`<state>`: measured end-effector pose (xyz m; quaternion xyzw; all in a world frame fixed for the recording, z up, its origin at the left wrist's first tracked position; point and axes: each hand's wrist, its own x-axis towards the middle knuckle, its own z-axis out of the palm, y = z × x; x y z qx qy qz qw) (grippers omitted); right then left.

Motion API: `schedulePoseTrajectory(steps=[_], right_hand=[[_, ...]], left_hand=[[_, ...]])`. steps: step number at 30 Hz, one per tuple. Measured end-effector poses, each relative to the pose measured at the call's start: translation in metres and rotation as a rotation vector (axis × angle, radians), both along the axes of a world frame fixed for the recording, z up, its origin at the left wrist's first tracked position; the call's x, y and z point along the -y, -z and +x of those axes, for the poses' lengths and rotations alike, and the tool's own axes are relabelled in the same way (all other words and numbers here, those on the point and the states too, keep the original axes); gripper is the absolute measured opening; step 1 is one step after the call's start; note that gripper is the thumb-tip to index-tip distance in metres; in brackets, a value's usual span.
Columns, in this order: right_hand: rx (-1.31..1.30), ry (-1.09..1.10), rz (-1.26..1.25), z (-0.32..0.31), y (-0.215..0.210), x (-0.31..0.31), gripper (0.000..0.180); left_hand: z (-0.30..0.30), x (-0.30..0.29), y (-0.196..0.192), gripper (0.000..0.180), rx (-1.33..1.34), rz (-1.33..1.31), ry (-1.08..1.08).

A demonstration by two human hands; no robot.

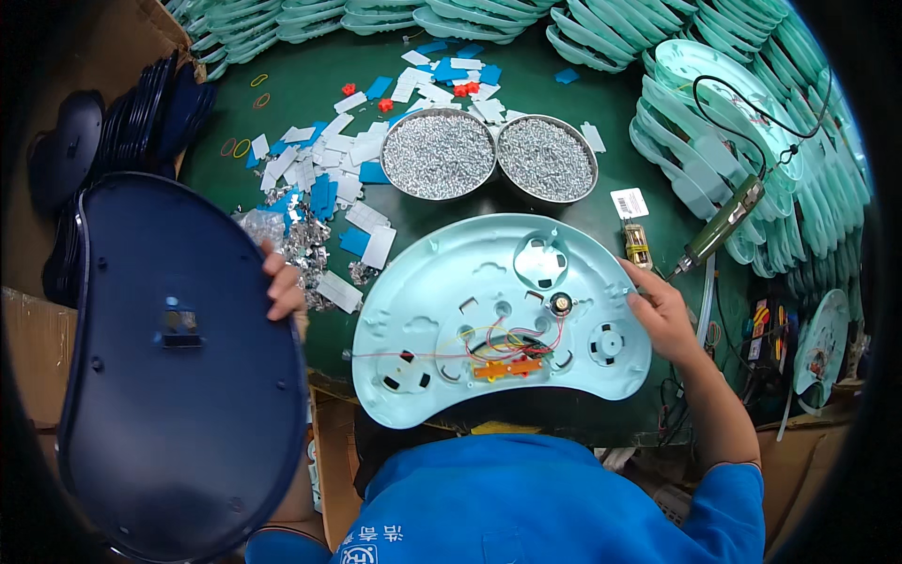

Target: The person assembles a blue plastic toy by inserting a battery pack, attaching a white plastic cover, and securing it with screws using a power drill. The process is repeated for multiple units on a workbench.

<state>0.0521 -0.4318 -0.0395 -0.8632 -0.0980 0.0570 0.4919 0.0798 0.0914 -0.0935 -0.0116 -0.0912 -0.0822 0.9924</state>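
Observation:
A large dark navy, bean-shaped plastic panel [188,404] stands tilted at the left, with a small square opening in its middle. My left hand [285,285] grips its right edge; the thumb is hidden behind the panel. Before me lies a mint-green plastic shell [442,273], hollow side up. Inside it are thin red and yellow wires [489,343], an orange circuit board [507,368] and a small round part [561,304]. My right hand [658,310] holds the shell's right rim, thumb on top and fingers curled round the edge.
Two round tins of small screws [439,155] stand beyond the shell. White and blue plates [343,150] lie scattered left of them. A green electric screwdriver [723,226] hangs at the right. Mint-green shells [695,150] are stacked behind, navy panels [155,108] at far left.

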Motion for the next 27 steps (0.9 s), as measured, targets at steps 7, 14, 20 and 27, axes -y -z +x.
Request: schedulePoseTrajectory(steps=[7,14,20,27], right_hand=[[0.486,-0.075,-0.608,0.004,-0.033,-0.059,0.043],[0.556,-0.609,-0.164,-0.010,-0.006,-0.235,0.018],[0.355,-0.510,-0.025,-0.006,0.019,-0.257,0.013],[-0.462,-0.243,0.747,-0.015,-0.034,-0.231,0.021]], left_hand=[[-0.010,0.035,0.000,0.057,-0.100,0.076,-0.028],[-0.019,0.039,-0.033,0.066,-0.151,0.195,-0.107],[-0.069,0.066,-0.093,0.074,-0.185,0.328,-0.178],[-0.118,0.111,-0.133,0.084,-0.282,0.617,-0.159]])
